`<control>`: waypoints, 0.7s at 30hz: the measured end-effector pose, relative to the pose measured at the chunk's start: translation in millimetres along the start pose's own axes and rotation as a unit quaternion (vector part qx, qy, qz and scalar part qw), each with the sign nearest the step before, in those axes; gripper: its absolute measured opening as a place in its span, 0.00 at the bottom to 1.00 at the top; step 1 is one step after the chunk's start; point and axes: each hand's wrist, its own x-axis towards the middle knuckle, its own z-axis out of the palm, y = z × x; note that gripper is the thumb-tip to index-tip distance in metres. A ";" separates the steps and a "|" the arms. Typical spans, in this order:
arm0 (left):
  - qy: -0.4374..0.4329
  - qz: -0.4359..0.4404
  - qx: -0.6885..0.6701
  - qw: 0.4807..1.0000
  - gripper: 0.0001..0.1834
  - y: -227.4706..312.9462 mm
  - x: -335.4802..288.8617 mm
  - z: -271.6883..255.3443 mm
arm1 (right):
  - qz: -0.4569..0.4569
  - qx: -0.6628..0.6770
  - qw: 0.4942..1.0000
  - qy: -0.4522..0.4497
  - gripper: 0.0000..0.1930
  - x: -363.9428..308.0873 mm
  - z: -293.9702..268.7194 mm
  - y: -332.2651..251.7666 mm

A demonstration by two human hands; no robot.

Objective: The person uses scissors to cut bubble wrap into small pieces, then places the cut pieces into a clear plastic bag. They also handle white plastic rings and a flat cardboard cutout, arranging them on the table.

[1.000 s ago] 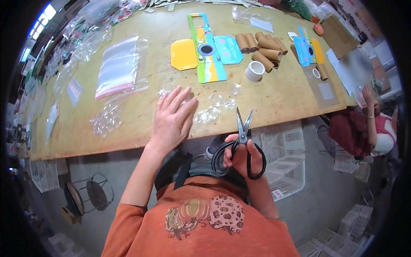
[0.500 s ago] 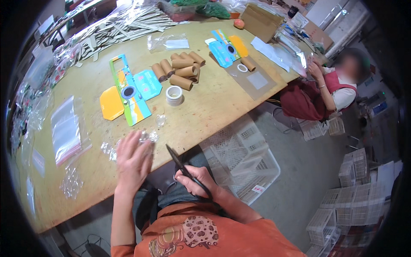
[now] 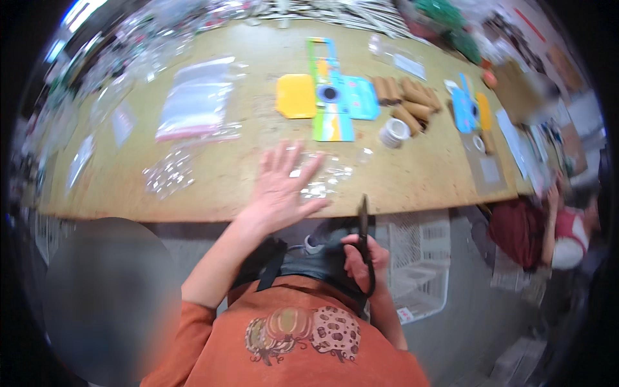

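My left hand (image 3: pixel 278 187) lies over the front of the table (image 3: pixel 245 201) with its fingers spread. Beside its fingertips and thumb is a loose group of small clear plastic pieces (image 3: pixel 327 175). My right hand (image 3: pixel 377 261), just off the table's front edge, grips dark scissors (image 3: pixel 363 222) by the handles, blades pointing away from me. Beyond the left hand lies a flat colourful cardboard sleeve (image 3: pixel 333 122) with yellow and blue flaps and a dark round centre. A stack of white ring-shaped rolls (image 3: pixel 394 132) stands to its right.
Brown cardboard tubes (image 3: pixel 416 97) are heaped at the right. Clear bags (image 3: pixel 195 97) and another group of clear pieces (image 3: pixel 169 173) lie to the left. A white plastic crate (image 3: pixel 422 258) sits below the table edge. Another person (image 3: pixel 567 235) sits at the far right.
My view has swung left, so the table's things appear farther right. My left hand has spread out flatter beside the clear pieces. The scissors stay in my right hand, pointing straighter ahead.
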 end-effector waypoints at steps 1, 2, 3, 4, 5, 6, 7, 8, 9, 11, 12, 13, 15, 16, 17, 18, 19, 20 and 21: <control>0.024 0.014 -0.010 1.000 0.42 2.9 4.8 6.9 | 0.020 0.019 1.000 -0.008 0.05 -1.4 1.9 1.1; 0.045 0.027 -0.017 0.998 0.41 5.9 8.3 13.4 | 0.032 0.005 0.999 -0.012 0.05 -2.7 3.5 -1.9; 0.054 0.033 -0.045 0.997 0.40 10.1 11.5 19.5 | 0.031 -0.002 1.000 -0.005 0.05 -5.0 6.5 -2.6; 0.063 0.048 -0.070 0.994 0.39 16.2 18.3 25.8 | 0.063 0.015 0.998 0.009 0.05 -8.2 6.6 2.0; 0.082 0.046 -0.060 0.994 0.39 18.8 21.4 31.4 | 0.053 0.009 0.999 -0.005 0.06 -10.0 7.6 -1.3; 0.098 0.055 -0.052 0.992 0.39 20.6 23.7 37.3 | 0.039 0.008 0.999 -0.019 0.06 -9.7 9.9 -2.0; 0.101 0.049 -0.073 0.991 0.39 21.4 23.9 36.4 | 0.026 0.004 0.999 -0.026 0.06 -9.6 10.9 -4.5; 0.103 0.052 -0.094 0.989 0.39 24.7 25.0 32.5 | 0.023 -0.010 0.999 -0.030 0.06 -9.8 11.3 -5.8; 0.105 0.054 -0.116 0.986 0.39 24.6 23.1 27.9 | 0.019 -0.023 0.999 -0.034 0.07 -9.4 12.7 -7.3; 0.136 0.026 -0.111 0.984 0.36 10.6 6.8 14.9 | 0.008 -0.026 0.998 -0.048 0.06 -7.9 16.0 -9.1; 0.139 0.004 -0.101 0.985 0.35 -0.9 -3.4 7.2 | 0.008 -0.023 0.999 -0.045 0.06 -8.0 16.3 -9.2; 0.143 -0.017 -0.090 0.986 0.34 -14.5 -15.7 -0.2 | 0.009 -0.021 0.999 -0.043 0.06 -8.3 16.8 -9.4; 0.148 -0.094 -0.010 0.984 0.29 -50.5 -49.4 -20.7 | -0.007 -0.045 0.997 -0.057 0.08 -7.2 17.3 -10.5; 0.138 -0.122 0.034 0.982 0.29 -71.5 -64.8 -25.8 | -0.014 -0.053 0.996 -0.069 0.08 -6.0 16.9 -11.5; 0.127 -0.152 0.077 0.977 0.28 -92.7 -80.5 -28.2 | -0.020 -0.062 0.995 -0.081 0.07 -3.7 17.4 -12.5; 0.116 -0.172 0.082 0.975 0.27 -110.4 -95.9 -31.2 | -0.061 -0.107 0.988 -0.095 0.08 0.8 18.8 -12.5; 0.106 -0.193 0.086 0.972 0.27 -125.9 -110.3 -35.6 | -0.102 -0.153 0.977 -0.108 0.08 6.2 20.8 -12.9; 0.103 -0.198 0.081 0.971 0.26 -139.0 -121.9 -40.5 | -0.141 -0.200 0.962 -0.119 0.08 10.6 23.1 -14.6; 0.099 -0.201 0.076 0.972 0.26 -150.3 -131.6 -45.0 | -0.183 -0.258 0.939 -0.137 0.12 14.7 33.6 -42.1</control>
